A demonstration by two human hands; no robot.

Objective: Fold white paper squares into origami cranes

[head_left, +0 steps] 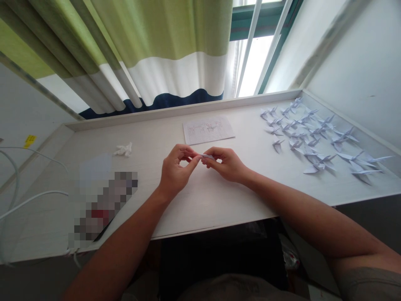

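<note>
Both hands' fingers (196, 161) on folded paper (207, 156) — long axis left-right.

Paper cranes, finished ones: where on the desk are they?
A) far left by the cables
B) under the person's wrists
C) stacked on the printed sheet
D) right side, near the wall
D: the folded paper cranes lie spread over the right part of the desk, clear of the printed sheet and both hands.

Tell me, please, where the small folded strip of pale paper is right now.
In the head view it sits mid-desk, pinched between the left hand and right hand: the folded paper strip, just below the printed sheet.
</note>
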